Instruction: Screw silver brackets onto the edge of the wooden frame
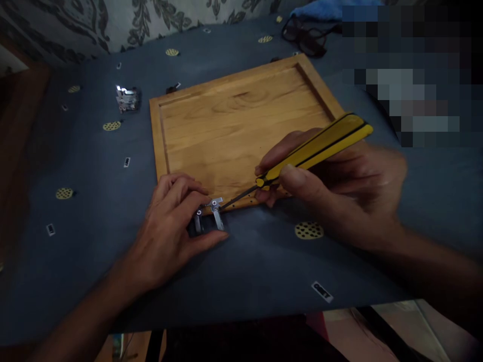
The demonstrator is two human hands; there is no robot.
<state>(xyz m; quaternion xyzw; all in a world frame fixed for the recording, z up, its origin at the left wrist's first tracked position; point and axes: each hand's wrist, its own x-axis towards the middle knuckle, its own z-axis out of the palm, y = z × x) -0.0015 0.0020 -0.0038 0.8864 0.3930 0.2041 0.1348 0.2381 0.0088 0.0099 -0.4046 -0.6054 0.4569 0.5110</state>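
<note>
- Wooden panel: flat on the blue-grey tablecloth, framed border facing up.
- Metal hinge: at the panel's near edge, toward its left corner; lower part projects past the wood over the cloth.
- Left hand: partly closed, fingers over the corner and the hinge's upper side, thumb at its lower end; appears to have the hinge pinched in place.
- Right hand: closed round the yellow handle of the screwdriver; shaft angled down to the left.
- Screwdriver tip: just beside the right arm of the hinge; contact cannot be told.
- Done, as judged: hinge positioned at the edge; two cross-slot screw heads visible on it. Whether either bites into wood cannot be told.
- Left, as judged: hinge, being hand-held, is probably not fully fixed. Small dark holes along the near edge, right of the hinge, show no screws.
- Second hinge: loose on the cloth beyond the panel's left side, apart from both hands; apparently unfitted.
- Estimate: early stage.
</note>
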